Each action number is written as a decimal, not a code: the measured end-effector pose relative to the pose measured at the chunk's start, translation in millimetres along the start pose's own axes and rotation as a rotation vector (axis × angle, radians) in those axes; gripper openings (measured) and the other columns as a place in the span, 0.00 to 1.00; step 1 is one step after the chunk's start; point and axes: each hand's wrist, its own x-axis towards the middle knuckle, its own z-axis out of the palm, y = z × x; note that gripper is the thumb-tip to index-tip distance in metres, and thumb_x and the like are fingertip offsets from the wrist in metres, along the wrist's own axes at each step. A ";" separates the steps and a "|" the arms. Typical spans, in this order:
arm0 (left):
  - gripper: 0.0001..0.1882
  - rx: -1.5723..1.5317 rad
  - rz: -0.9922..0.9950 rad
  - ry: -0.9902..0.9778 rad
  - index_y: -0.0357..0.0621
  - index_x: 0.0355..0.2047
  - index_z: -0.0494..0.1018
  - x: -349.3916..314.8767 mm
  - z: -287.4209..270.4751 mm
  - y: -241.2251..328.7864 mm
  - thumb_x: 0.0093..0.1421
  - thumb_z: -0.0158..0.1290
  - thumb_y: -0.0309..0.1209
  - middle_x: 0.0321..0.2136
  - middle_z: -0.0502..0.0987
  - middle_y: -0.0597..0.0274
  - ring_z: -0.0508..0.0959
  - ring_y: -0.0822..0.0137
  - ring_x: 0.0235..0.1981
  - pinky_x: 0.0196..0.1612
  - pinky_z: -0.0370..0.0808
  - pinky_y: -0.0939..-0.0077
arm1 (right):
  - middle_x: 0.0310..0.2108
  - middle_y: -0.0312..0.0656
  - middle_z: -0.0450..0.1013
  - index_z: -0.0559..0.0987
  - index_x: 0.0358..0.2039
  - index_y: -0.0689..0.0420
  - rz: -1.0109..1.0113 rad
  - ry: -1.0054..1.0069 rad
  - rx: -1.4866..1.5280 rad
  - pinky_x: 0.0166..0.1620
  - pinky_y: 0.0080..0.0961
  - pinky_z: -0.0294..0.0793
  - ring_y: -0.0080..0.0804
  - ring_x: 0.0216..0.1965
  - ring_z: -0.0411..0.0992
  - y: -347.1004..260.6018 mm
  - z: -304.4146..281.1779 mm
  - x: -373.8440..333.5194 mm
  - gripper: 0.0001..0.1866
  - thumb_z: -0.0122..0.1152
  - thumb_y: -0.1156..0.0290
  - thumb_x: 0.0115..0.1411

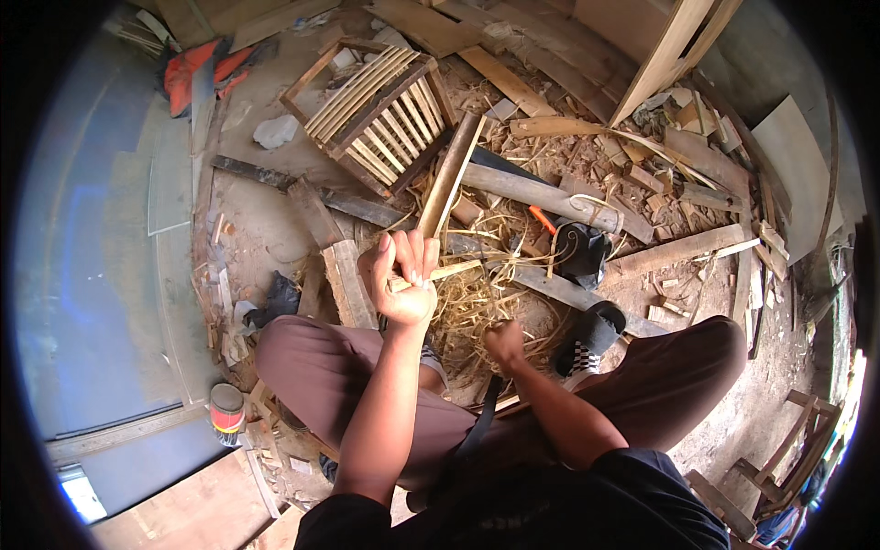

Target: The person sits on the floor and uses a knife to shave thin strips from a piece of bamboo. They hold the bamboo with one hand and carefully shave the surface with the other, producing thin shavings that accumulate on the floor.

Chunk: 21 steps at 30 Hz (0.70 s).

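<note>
My left hand [403, 270] is closed round a short, pale strip of wood [454, 269], whose free end points right over the shavings. My right hand [504, 346] is a fist, lower and further right, above the heap. What it grips is hard to make out; a dark, narrow length [479, 420] runs down from it towards my lap. Curled pale shavings [463, 312] lie heaped between my legs. Just beyond my left hand, a wooden batten [451, 179] slants up and away.
A slatted wooden crate [390, 119] lies tilted at the far side. A rounded pole [541, 195] and a black bag [582, 254] lie to the right, with scrap boards [678, 255] beyond. A paint can [227, 414] stands at left, near a blue-grey panel [101, 275].
</note>
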 end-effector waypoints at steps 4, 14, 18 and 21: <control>0.25 -0.027 0.036 -0.054 0.50 0.13 0.57 0.6 -6.2 0.3 0.71 0.39 0.37 0.11 0.55 0.71 0.51 0.76 0.12 0.18 0.50 0.78 | 0.23 0.46 0.76 0.74 0.25 0.65 -0.251 -0.039 0.034 0.28 0.33 0.70 0.28 0.23 0.69 -78.4 4.2 -12.7 0.05 0.58 0.76 0.55; 0.25 -0.083 0.050 -0.014 0.50 0.14 0.57 0.9 -11.3 3.2 0.72 0.39 0.35 0.11 0.54 0.70 0.51 0.75 0.12 0.18 0.51 0.78 | 0.26 0.58 0.79 0.83 0.29 0.65 0.115 -0.042 -0.329 0.38 0.42 0.79 0.56 0.30 0.79 38.1 -12.9 27.9 0.13 0.60 0.66 0.52; 0.27 -0.012 0.011 -0.013 0.51 0.13 0.56 1.8 -2.0 -2.8 0.71 0.37 0.42 0.10 0.54 0.70 0.49 0.75 0.10 0.19 0.51 0.78 | 0.26 0.56 0.79 0.83 0.34 0.63 0.001 0.002 -0.171 0.37 0.42 0.79 0.55 0.29 0.79 19.1 11.0 8.0 0.12 0.59 0.68 0.54; 0.26 -0.025 0.026 -0.044 0.50 0.13 0.56 1.9 -2.2 -4.1 0.71 0.38 0.39 0.10 0.54 0.70 0.50 0.75 0.11 0.19 0.50 0.78 | 0.26 0.55 0.79 0.83 0.40 0.60 -0.144 -0.023 0.065 0.37 0.42 0.79 0.53 0.28 0.79 -18.6 23.6 14.5 0.14 0.59 0.68 0.55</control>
